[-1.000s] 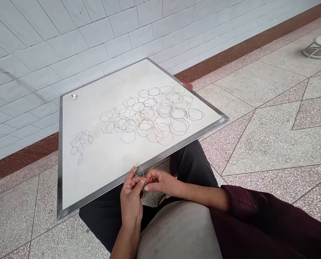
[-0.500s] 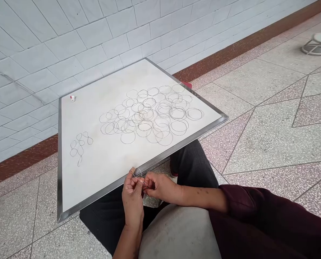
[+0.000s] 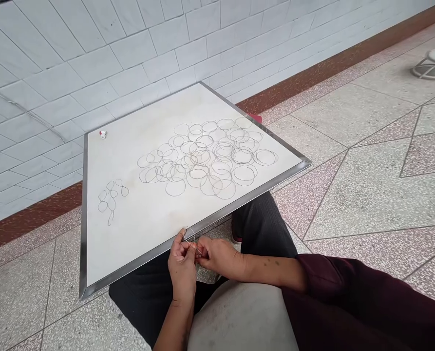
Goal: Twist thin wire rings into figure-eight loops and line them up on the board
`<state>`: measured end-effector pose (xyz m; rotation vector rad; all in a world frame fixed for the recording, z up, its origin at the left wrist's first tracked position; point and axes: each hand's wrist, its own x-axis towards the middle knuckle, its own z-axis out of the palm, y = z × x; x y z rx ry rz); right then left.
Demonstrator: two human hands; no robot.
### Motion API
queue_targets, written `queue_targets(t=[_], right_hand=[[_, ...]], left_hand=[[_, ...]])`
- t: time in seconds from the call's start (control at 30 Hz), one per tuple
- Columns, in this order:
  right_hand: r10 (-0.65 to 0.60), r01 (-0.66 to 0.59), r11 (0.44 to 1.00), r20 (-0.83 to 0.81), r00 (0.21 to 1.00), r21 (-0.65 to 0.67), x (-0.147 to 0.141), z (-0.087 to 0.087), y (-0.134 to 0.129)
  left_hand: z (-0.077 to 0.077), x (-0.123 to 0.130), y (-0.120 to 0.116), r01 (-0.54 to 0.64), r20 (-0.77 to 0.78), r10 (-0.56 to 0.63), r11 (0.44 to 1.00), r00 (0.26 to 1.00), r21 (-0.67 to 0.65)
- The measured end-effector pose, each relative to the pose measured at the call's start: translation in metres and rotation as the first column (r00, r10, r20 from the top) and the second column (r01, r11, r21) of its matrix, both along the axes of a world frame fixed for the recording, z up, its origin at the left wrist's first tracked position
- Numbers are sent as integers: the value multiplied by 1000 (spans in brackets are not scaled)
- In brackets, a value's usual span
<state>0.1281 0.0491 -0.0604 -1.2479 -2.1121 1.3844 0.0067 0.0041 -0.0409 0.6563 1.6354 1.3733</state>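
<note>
Both hands working a thin loop at nr desk edge

You're holding the thin loop [image 3: 195, 236] at the nr edge of the desk [image 3: 140, 219], w/ both hands meeting above your lap. Your L hand [image 3: 182, 270] is pinching it btwn thumb & fingers, & part of the loop is arching up past the fingertips, over the metal rim [image 3: 118, 279]. Your R hand [image 3: 222, 256] is coming in from the R side, its fingers closing on the loop's lower part, right beside the L thumb; exact grip pt is partly hidden.

On the desk, lots of big rings [image 3: 198, 175] are lying flat & overlapping, mid to R side. A smaller grp of figure-8 & small loops [image 3: 111, 195] is lying nr the L edge, well apart from the rings. A small red-&-white item [image 3: 103, 134] is sitting by the far L corner. Beyond the desk, a tiled wall [image 3: 129, 53] is running along the far side, & a white stool [image 3: 434, 63] is standing on the floor [image 3: 378, 190], far R.
</note>
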Motion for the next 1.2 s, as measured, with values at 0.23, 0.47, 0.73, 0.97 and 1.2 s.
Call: queue_targets(t=[0.23,0.47,0.73,0.97,1.2], right_hand=[[-54,-63,947,-350,935,-315,0,0,0],[-41,-132,932,-461,887,-338,7,7,10],[-213,-183,833,-607,765,-522,10,18,28],[-270,-152,816,-600,753,-558,7,16,25],[-268,-133,830,-597,756,-541,10,21,26]], left_hand=[[13,2,-3,-40,75,32,994,997,104],[12,-6,-7,68,-6,-67,995,998,72],[25,-11,-7,226,-2,-226,974,974,-16],[19,-13,-7,216,133,-210,976,969,-28],[24,-13,-4,193,269,-167,979,949,-71]])
